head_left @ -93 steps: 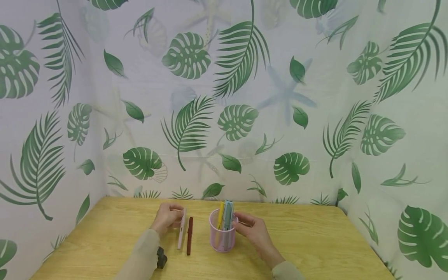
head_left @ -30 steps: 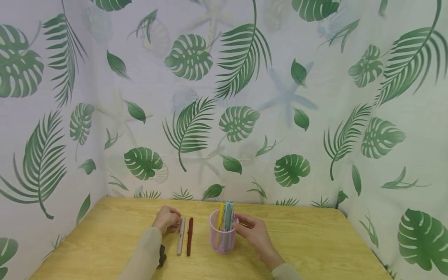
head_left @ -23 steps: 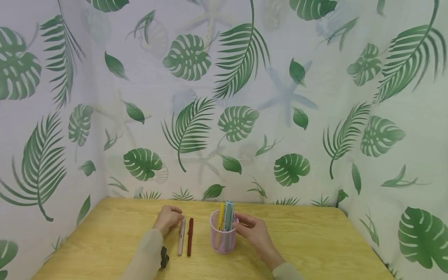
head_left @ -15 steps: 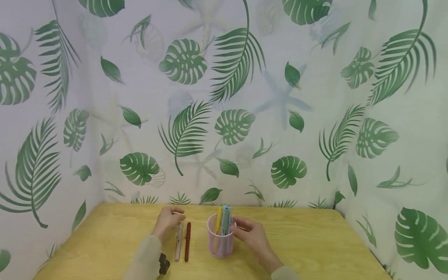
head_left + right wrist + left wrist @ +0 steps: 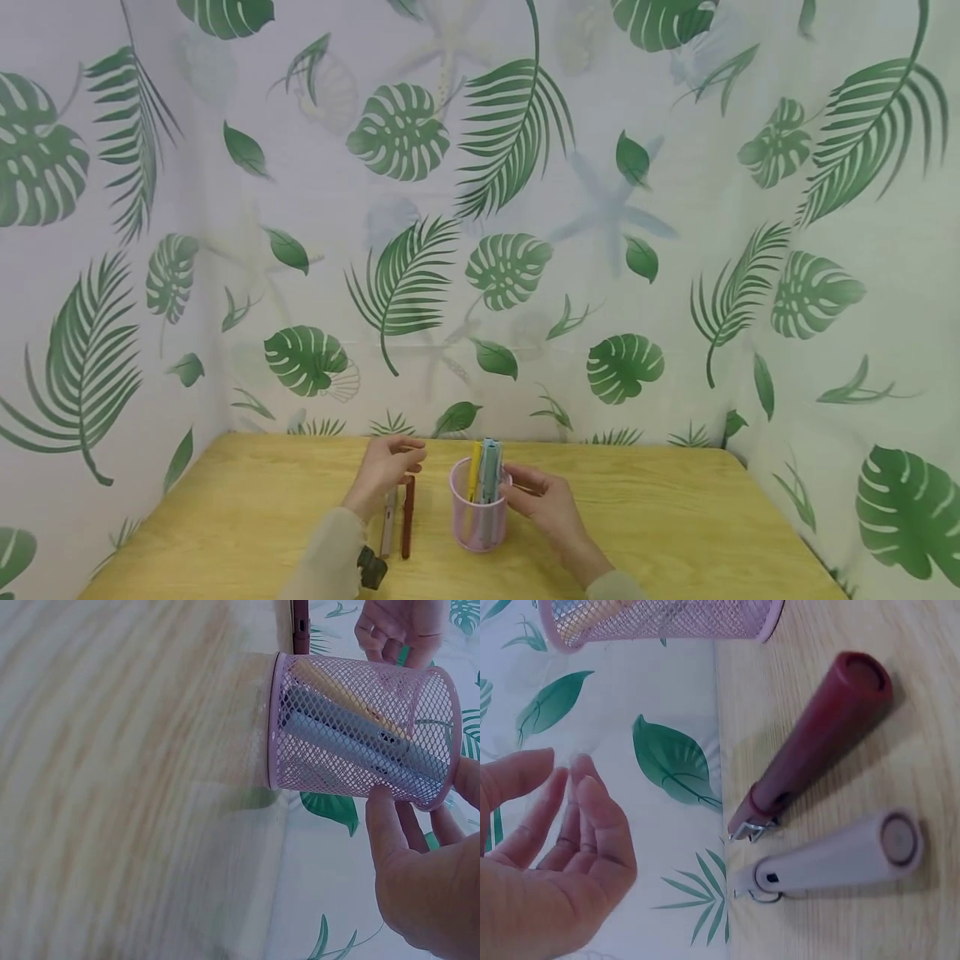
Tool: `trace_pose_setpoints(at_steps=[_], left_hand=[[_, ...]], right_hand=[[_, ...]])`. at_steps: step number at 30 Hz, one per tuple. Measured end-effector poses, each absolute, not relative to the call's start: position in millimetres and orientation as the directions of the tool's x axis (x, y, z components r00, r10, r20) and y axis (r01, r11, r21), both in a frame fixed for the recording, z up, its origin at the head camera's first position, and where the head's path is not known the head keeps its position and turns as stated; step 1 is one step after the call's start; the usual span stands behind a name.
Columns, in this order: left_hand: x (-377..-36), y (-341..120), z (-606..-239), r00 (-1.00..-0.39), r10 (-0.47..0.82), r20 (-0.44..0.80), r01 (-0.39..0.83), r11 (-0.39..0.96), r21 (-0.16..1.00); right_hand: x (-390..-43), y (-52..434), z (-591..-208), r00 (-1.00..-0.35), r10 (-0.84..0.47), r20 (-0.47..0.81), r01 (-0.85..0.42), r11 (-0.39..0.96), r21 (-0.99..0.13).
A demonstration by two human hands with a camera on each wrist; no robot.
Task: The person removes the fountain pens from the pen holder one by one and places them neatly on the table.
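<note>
A pink mesh cup (image 5: 480,510) stands on the wooden table (image 5: 675,533) with a yellow pen (image 5: 474,467) and pale blue pens (image 5: 491,467) upright in it. My right hand (image 5: 542,497) holds the cup's right side; in the right wrist view the thumb and fingers (image 5: 390,832) lie round the cup (image 5: 352,727) near its rim. Left of the cup a pale pink pen (image 5: 388,523) and a dark red pen (image 5: 407,518) lie side by side. My left hand (image 5: 393,467) hovers just above their far ends, fingers relaxed and empty. The left wrist view shows the left hand (image 5: 555,840), the red pen (image 5: 814,742) and the pink pen (image 5: 832,859).
Leaf-printed curtains (image 5: 480,250) wall in the table at the back and on both sides. Bare wood (image 5: 225,517) stretches left of the pens and right of the cup. A black wrist camera (image 5: 371,573) sits on my left sleeve.
My left hand laid the pale pink pen flat beside the red one and let go. It has since lifted and shifted right, empty. The right hand has stayed on the cup.
</note>
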State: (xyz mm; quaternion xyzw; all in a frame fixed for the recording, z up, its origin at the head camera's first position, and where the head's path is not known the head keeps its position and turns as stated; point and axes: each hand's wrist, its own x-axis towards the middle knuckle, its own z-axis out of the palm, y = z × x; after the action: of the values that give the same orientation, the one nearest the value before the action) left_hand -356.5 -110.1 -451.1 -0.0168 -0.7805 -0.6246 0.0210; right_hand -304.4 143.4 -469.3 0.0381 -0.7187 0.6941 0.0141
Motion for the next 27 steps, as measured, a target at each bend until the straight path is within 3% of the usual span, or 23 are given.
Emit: trace_pose_setpoints(at_steps=[15, 27], left_hand=[[-357.4, -88.2, -436.0, -0.982, 0.105, 0.154, 0.16, 0.046, 0.986], [-351.1, -67.3, -430.4, -0.949, 0.207, 0.238, 0.255, 0.061, 0.965]], right_hand=[[-303.8, 144.3, -463.7, -0.995, -0.067, 0.076, -0.078, 0.023, -0.997], [-306.9, 144.7, -468.4, -0.995, -0.072, 0.068, -0.071, 0.035, -0.997]])
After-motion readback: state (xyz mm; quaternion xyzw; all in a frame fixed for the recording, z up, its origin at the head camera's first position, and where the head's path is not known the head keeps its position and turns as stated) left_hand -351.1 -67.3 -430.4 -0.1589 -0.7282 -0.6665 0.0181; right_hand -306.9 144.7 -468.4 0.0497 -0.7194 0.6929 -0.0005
